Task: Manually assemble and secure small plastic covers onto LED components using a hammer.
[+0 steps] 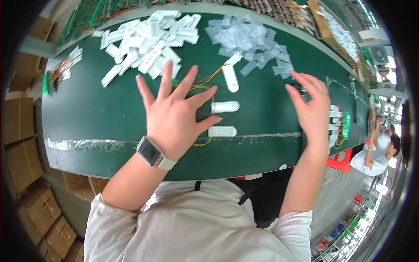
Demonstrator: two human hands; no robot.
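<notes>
Held left hand (174,109) spread over yellow wire (214,75), beside white modules (225,107), held right hand (313,102) with thumb parted from fingers, near translucent plastic pieces (244,37)

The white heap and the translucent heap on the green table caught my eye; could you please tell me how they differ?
The white heap looks opaque, while the translucent heap is see-through and greyish.
The white heap's pieces look thick, some with rounded ends; the translucent heap's look thin and flat.
The white heap lies farther left than the translucent heap.
Both are loose, jumbled piles on the green table.
</notes>
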